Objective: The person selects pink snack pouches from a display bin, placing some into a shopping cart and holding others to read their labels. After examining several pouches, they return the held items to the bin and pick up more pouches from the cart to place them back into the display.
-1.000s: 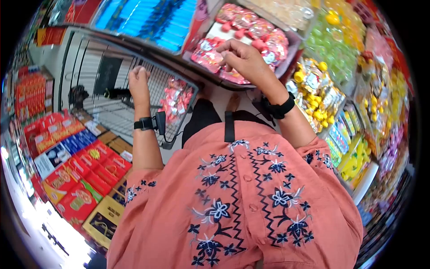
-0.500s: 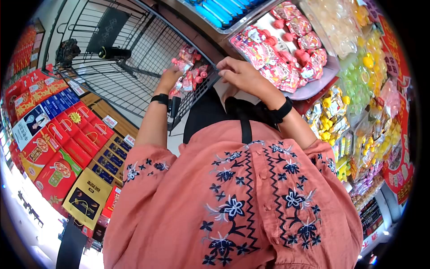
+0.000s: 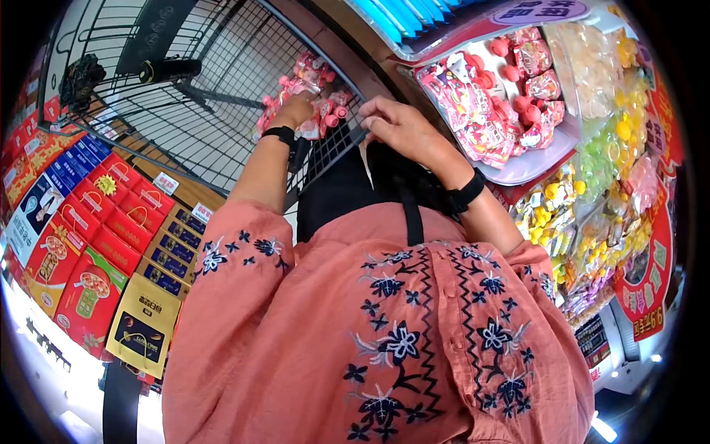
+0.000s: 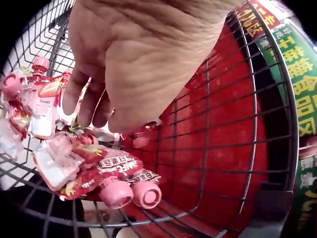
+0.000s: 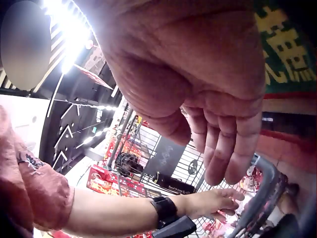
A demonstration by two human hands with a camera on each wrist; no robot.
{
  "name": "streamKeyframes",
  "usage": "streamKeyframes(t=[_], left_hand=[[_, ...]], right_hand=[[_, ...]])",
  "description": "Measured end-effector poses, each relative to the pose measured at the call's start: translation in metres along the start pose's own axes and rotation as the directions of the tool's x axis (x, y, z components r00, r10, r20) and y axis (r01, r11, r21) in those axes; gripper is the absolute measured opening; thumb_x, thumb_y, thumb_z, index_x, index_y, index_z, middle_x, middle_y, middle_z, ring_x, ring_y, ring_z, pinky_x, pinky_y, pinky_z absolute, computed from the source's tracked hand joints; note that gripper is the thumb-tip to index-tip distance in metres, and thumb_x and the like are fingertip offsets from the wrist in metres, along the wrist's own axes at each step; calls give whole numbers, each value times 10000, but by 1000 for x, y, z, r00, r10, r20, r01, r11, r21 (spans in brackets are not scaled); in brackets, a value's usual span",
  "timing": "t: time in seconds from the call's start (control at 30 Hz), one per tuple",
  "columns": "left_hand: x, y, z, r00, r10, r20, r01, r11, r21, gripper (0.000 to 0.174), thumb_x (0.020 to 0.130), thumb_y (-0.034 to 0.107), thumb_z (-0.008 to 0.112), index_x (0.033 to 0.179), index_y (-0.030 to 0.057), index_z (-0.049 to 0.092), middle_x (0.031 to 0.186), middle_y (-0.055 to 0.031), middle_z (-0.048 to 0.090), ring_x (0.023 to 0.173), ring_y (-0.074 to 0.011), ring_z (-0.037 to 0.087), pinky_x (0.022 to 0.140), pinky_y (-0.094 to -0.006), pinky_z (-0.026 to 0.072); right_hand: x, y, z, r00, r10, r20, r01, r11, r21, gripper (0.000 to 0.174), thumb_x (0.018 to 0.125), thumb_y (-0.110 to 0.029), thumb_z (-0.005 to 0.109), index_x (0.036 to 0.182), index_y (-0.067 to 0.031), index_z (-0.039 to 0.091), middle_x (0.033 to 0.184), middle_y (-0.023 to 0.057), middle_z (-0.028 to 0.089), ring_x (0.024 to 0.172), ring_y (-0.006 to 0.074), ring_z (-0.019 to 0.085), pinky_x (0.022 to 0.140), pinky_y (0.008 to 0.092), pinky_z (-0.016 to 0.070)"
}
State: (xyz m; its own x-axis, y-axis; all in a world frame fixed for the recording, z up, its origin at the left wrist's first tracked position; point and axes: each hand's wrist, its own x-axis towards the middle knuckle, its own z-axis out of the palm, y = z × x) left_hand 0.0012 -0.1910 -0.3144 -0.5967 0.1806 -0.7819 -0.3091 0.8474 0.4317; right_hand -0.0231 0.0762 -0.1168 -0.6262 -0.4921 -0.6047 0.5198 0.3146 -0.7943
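My left hand (image 3: 296,111) is inside the wire cart (image 3: 326,172), over a pile of pink-capped pouches (image 3: 308,132). In the left wrist view, its relaxed fingers (image 4: 88,106) point down among the pouches (image 4: 91,166), and no firm grip shows. The right wrist view shows the left hand (image 5: 214,202) with loosely bent fingers above the pile. My right hand (image 3: 405,133) hangs beside the cart's near corner, between the cart and a bin of similar pouches (image 3: 473,115). Seen from the right wrist, this hand (image 5: 190,74) has relaxed fingers and holds nothing.
A black bottle (image 3: 171,70) and a dark bundle (image 3: 83,80) sit at the cart's far end. Blue packets (image 3: 392,18) fill a bin ahead. Yellow-capped pouches (image 3: 547,211) and bagged sweets are to the right, red gift boxes (image 3: 111,214) to the left.
The view has swung toward the cart. My left hand has come down from above the cart onto the pile; my right hand has moved from over the pouch bin to the cart's edge.
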Motion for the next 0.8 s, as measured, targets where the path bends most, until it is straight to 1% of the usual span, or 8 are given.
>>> streamKeyframes(t=[0.07,0.13,0.17,0.2,0.27,0.37,0.47,0.8], left_hand=[[-17,7,-9,999,-17,32,19,999,-48,448,958,319,543,1334,78,576,1252,-236,639,1192,-383,599,1007,-458,460],[5,-25,27,1000,20,7,-19,996,-93,460,975,351,517,1320,52,572,1254,-228,641,1192,-377,598,1026,-448,448],[8,-26,23,973,183,137,-183,983,-15,472,994,369,482,1324,41,560,1263,-216,637,1198,-377,589,1046,-439,435],[39,-72,70,964,265,32,-263,963,-66,491,1008,389,453,1334,34,544,1267,-217,630,1184,-380,593,1045,-444,437],[18,-36,51,996,8,92,-2,998,-65,525,1013,407,444,1369,28,517,1267,-197,634,1185,-366,599,1023,-435,455],[6,-23,42,975,-179,130,205,954,-220,622,976,479,467,1426,49,480,1345,-229,598,1252,-355,576,1043,-410,436],[-3,-12,36,981,-192,41,196,968,-155,634,966,523,466,1406,67,492,1327,-230,608,1256,-381,568,1072,-442,413],[5,-16,40,978,-196,74,207,961,-181,621,926,476,511,1396,70,494,1330,-224,608,1251,-382,569,1055,-451,423]], right_hand=[[5,5,1,1000,15,-6,-15,1000,6,237,944,-167,577,1101,4,622,802,56,654,736,122,622,685,298,510],[8,5,-1,996,70,52,-67,996,-60,204,977,-150,566,1119,-11,608,942,47,641,800,122,642,742,280,525],[9,6,-1,999,21,50,-14,992,-128,188,975,-167,573,1100,-35,620,913,34,641,795,115,635,731,292,527],[13,27,1,998,-66,22,69,976,-208,186,965,-182,587,1082,-41,624,882,38,647,792,116,638,731,300,530],[11,24,3,993,-120,-12,111,949,-296,211,946,-189,610,1081,-26,617,831,69,672,758,141,658,714,308,540],[8,21,5,997,-73,-8,69,971,-228,219,951,-179,601,1094,-12,610,790,67,675,752,138,662,697,304,532],[8,23,5,1000,-18,26,22,986,-166,224,963,-163,577,1118,-1,589,791,55,652,758,130,639,713,293,520],[-4,35,6,998,51,48,-46,993,-108,201,973,-146,576,1119,-9,578,854,46,650,797,127,646,735,284,520]])
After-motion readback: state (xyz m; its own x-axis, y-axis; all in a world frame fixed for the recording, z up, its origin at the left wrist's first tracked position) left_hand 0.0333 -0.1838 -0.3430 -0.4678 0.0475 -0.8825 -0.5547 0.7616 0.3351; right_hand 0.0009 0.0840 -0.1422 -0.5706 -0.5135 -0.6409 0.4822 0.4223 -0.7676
